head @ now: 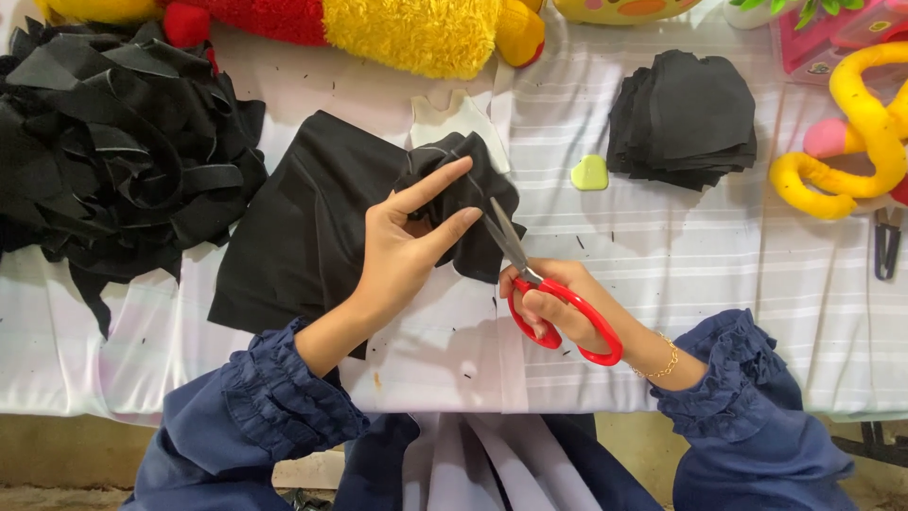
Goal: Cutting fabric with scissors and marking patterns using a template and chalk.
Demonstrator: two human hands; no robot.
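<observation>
My table (662, 274), white striped cloth over it, carries everything. Biggest on it: 1 heap of black scraps (113, 142) at the far left corner, tangled strips and offcuts. Along the far edge, 1 plush toy (378, 28), yellow and red, only partly in view. Then 1 flat black fabric sheet (303, 227) left of centre, its near-left corner close to the near edge. 1 neat stack of cut black pieces (686, 114) sits far right of centre, all abt the same shape. 1 yellow curly toy (851, 142) at the right edge, w/ a pink bit beside it.

The black piece (463, 203) I'm cutting is at mid table, lifted and crumpled, overlapping the sheet's right side; matte black, floppy, edges folding over. Behind it 1 cream paper pattern (454, 118) peeks out toward the far edge.

My left hand (402, 251) pinches that piece, thumb below and index stretched out on top, other fingers curled. My right hand (558, 308) has thumb and fingers thru the loops of 1 pair of red scissors (544, 303), blades partly apart and biting into the piece's right edge.

Smallest: 1 lime-green chalk (589, 172) between the piece and the stack, touching neither.
</observation>
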